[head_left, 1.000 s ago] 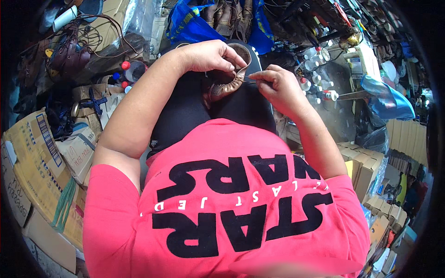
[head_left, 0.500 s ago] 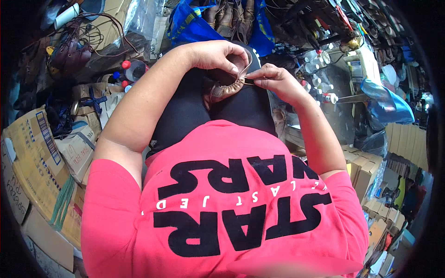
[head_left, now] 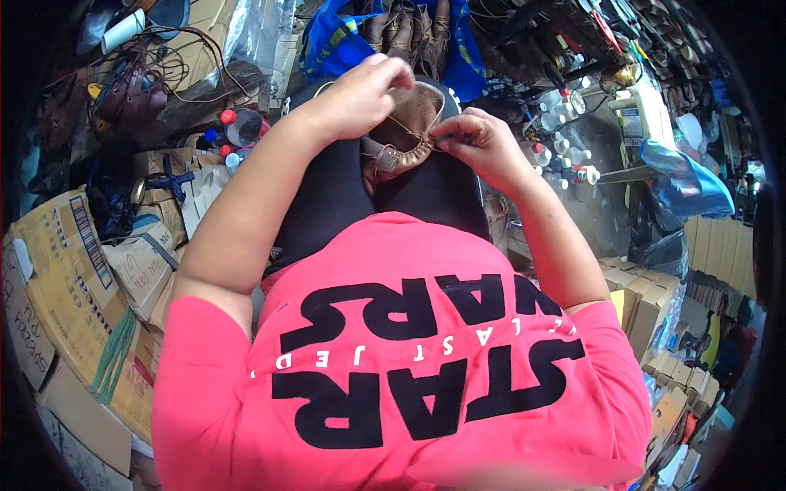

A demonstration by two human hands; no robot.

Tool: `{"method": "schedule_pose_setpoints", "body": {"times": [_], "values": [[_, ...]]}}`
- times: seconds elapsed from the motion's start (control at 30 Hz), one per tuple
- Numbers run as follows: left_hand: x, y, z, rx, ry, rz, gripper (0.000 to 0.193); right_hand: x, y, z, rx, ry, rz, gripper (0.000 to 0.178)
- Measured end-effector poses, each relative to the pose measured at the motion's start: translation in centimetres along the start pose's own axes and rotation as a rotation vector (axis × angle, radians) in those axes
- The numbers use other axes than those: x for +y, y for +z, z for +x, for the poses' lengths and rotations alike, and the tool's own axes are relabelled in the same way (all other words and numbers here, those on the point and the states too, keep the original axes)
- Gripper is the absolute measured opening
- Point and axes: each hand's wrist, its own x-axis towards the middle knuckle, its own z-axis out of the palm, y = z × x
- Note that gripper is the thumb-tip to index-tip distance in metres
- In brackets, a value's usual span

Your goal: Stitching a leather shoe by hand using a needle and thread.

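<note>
A brown leather shoe (head_left: 419, 105) lies across my lap, its opening showing and a row of lace holes along its gathered edge. From that edge a thin tan lace (head_left: 401, 126) runs up toward my left hand (head_left: 360, 98), which is raised over the shoe's left side with fingers closed on the lace; the fingertips are partly hidden. My right hand (head_left: 481, 141) is beside the lace holes at the shoe's right edge, thumb and forefinger pinched together where the lace comes out. Exactly what this pinch holds is hard to make out.
Ahead of my knees stands a blue bag (head_left: 327, 41) of brown leather shoes (head_left: 413, 33). Plastic bottles (head_left: 244, 127) stand at the left, more bottles (head_left: 565, 147) at the right. Cardboard boxes (head_left: 61, 262) crowd my left side; a blue plastic bag (head_left: 688, 180) hangs at the right.
My left hand has left the shoe's edge and moved up and left, drawing the lace out. My right fingers have stayed close to the lace holes, turning slightly.
</note>
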Motion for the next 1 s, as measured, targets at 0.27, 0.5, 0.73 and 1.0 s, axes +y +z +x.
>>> {"method": "schedule_pose_setpoints", "body": {"times": [0.27,0.5,0.73,1.0], "values": [[4.0,0.9,-6.3,0.148,-0.155,0.036,0.014,-1.1,1.8,-2.2,0.126,-0.148,-0.418,0.02],[3.4,1.4,-5.9,0.215,-0.043,0.21,0.012,-0.2,1.2,-1.9,0.062,-0.05,-0.25,0.027],[3.0,1.4,-5.8,0.135,-0.035,0.415,0.008,0.2,0.5,-1.5,0.025,-0.16,-0.264,0.031],[2.9,1.8,-4.8,0.215,-0.103,-0.14,0.008,0.1,0.7,-1.8,0.017,0.011,-0.096,0.029]]}}
